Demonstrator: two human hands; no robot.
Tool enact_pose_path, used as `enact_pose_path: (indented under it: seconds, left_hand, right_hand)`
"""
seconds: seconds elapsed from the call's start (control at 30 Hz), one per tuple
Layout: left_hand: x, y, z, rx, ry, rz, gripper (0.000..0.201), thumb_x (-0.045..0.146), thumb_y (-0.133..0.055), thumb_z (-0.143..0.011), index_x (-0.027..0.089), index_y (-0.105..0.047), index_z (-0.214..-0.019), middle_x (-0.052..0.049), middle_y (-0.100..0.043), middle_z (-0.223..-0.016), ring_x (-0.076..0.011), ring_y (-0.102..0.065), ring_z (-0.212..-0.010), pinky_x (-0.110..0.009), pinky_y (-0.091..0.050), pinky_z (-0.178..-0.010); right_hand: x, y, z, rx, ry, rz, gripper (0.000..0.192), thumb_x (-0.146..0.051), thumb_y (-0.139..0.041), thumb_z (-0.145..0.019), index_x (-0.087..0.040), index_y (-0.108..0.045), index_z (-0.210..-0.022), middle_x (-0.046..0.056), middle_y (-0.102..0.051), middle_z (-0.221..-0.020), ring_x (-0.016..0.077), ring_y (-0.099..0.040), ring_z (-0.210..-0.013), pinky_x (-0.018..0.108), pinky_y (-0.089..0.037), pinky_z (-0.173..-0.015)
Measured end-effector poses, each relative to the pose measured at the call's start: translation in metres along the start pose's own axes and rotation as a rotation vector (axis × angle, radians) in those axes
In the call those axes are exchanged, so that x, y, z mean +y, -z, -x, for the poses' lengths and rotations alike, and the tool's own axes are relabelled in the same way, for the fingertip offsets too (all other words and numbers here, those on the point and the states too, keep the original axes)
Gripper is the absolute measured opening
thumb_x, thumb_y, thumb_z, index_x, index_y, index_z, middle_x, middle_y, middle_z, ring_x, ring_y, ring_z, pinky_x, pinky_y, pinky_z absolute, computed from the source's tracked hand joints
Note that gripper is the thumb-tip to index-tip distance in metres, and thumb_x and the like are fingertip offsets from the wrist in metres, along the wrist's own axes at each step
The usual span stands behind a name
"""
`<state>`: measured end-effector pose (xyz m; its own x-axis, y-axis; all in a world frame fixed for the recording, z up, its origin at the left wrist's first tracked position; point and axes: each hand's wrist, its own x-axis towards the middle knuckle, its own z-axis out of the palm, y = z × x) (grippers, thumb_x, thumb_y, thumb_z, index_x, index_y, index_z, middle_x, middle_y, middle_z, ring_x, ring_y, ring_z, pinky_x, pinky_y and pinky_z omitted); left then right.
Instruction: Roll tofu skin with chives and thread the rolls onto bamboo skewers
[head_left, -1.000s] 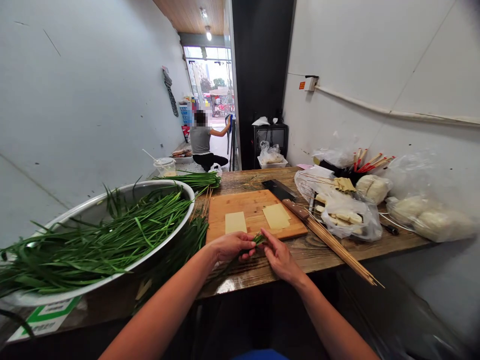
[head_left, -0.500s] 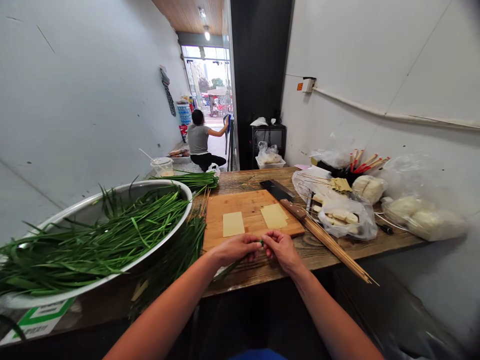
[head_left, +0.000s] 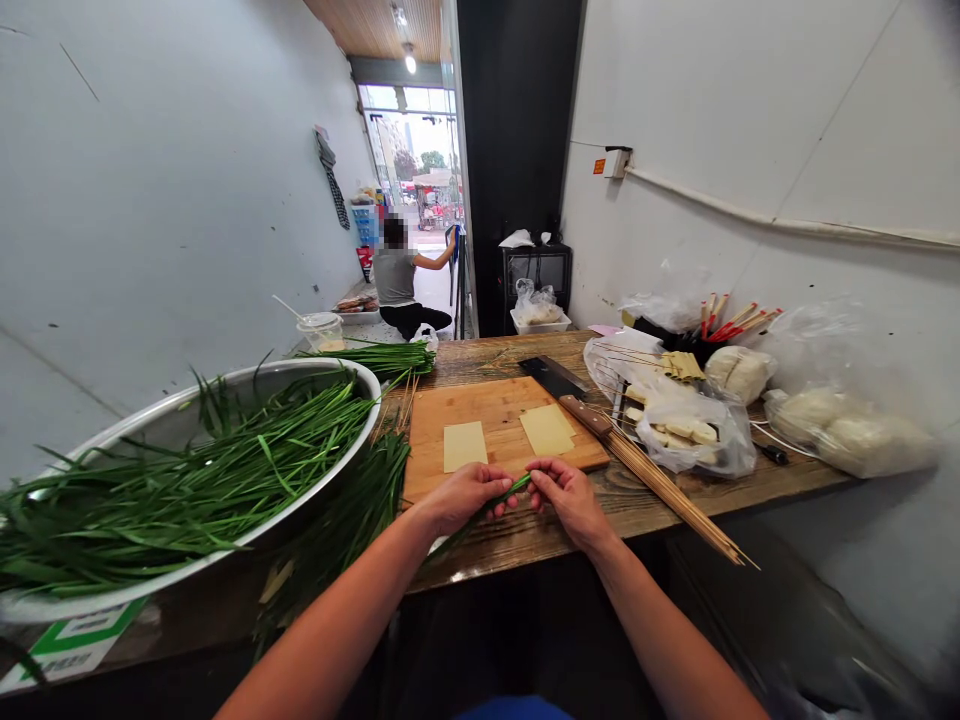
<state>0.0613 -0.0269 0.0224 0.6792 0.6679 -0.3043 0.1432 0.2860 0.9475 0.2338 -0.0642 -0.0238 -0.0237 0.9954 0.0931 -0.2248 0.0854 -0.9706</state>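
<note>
Partly hidden, chive stalks (head_left: 504,493) run between hands (head_left: 525,493).

My table (head_left: 540,535) is rough, weathered wood with a dull finish, its grain dark and worn. The cutting board (head_left: 495,410) on it is smoother, paler wood, matt. The two sheets (head_left: 465,446) lying there look thin, pale yellow and matt. The big basin (head_left: 225,385) is bright metal with a soft shine along its rim. The chives (head_left: 187,480) in it are green and slightly glossy. The skewers (head_left: 675,495) are bare, pale wood. The bags (head_left: 697,430) at the side are thin clear plastic, crinkled and shiny. The knife (head_left: 574,395) has a dark metal blade and a brown wooden handle.
</note>
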Motion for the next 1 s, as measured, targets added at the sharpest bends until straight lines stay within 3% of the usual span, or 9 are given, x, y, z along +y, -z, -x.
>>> enact_pose_path:
  seconds: [0.1, 0.2, 0.33, 0.43, 0.7, 0.9, 1.0]
  left_hand:
    - [-0.003, 0.000, -0.002, 0.040, 0.023, 0.054, 0.039, 0.046, -0.070, -0.065, 0.010, -0.064, -0.078, 0.000, -0.058, -0.066, -0.0042, -0.042, -0.050, -0.018, -0.028, -0.046]
    - [-0.006, -0.001, -0.004, 0.109, 0.008, 0.070, 0.039, 0.046, -0.071, -0.063, 0.010, -0.064, -0.077, 0.000, -0.057, -0.066, -0.0041, -0.041, -0.049, -0.018, -0.028, -0.046]
    - [-0.009, -0.004, -0.008, 0.142, -0.038, 0.017, 0.041, 0.046, -0.070, -0.063, 0.009, -0.065, -0.081, 0.000, -0.057, -0.066, -0.0047, -0.042, -0.051, -0.018, -0.029, -0.048]
    - [-0.011, -0.006, -0.008, 0.145, -0.055, -0.030, 0.041, 0.047, -0.067, -0.065, 0.009, -0.065, -0.081, -0.001, -0.057, -0.067, -0.0053, -0.043, -0.052, -0.018, -0.029, -0.049]
    - [-0.014, -0.012, -0.011, 0.147, -0.108, -0.072, 0.039, 0.049, -0.064, -0.066, 0.011, -0.062, -0.072, 0.001, -0.053, -0.063, -0.0061, -0.041, -0.051, -0.020, -0.026, -0.047]
    - [-0.015, -0.015, -0.010, 0.179, -0.086, -0.056, 0.042, 0.050, -0.064, -0.066, 0.010, -0.063, -0.080, 0.001, -0.054, -0.065, -0.0058, -0.041, -0.051, -0.019, -0.027, -0.047]
    - [-0.014, -0.015, -0.008, 0.182, -0.089, -0.054, 0.042, 0.050, -0.064, -0.066, 0.010, -0.063, -0.081, 0.001, -0.055, -0.065, -0.0057, -0.041, -0.050, -0.019, -0.026, -0.047]
  right_hand:
    - [0.001, 0.000, 0.003, 0.112, 0.075, 0.082, 0.036, -0.041, -0.061, -0.076, -0.018, -0.054, -0.103, -0.003, -0.058, -0.067, 0.0094, -0.053, -0.051, 0.021, -0.042, -0.048]
    - [-0.001, 0.001, 0.011, 0.271, 0.198, 0.273, 0.023, -0.038, -0.060, -0.078, -0.018, -0.059, -0.090, -0.001, -0.060, -0.070, 0.0114, -0.056, -0.058, 0.023, -0.045, -0.055]
    - [-0.001, 0.000, 0.017, 0.184, 0.318, 0.418, 0.016, -0.031, -0.057, -0.080, -0.019, -0.066, -0.084, 0.004, -0.066, -0.085, 0.0163, -0.061, -0.080, 0.028, -0.048, -0.073]
    - [0.000, -0.001, 0.017, 0.176, 0.347, 0.461, 0.016, -0.028, -0.055, -0.080, -0.020, -0.068, -0.085, 0.005, -0.067, -0.085, 0.0173, -0.061, -0.083, 0.029, -0.048, -0.076]
    - [0.005, -0.010, 0.015, 0.283, 0.165, 0.423, 0.019, -0.037, -0.063, -0.074, -0.018, -0.067, -0.074, 0.005, -0.066, -0.073, 0.0164, -0.059, -0.066, 0.027, -0.046, -0.062]
    - [0.009, -0.014, 0.012, 0.316, -0.021, 0.069, 0.028, -0.043, -0.070, -0.064, -0.016, -0.062, -0.068, -0.002, -0.059, -0.056, 0.0092, -0.046, -0.045, 0.022, -0.035, -0.044]
    - [0.007, -0.013, 0.012, 0.347, -0.031, -0.025, 0.031, -0.044, -0.073, -0.061, -0.016, -0.061, -0.069, -0.004, -0.055, -0.054, 0.0078, -0.043, -0.043, 0.021, -0.033, -0.041]
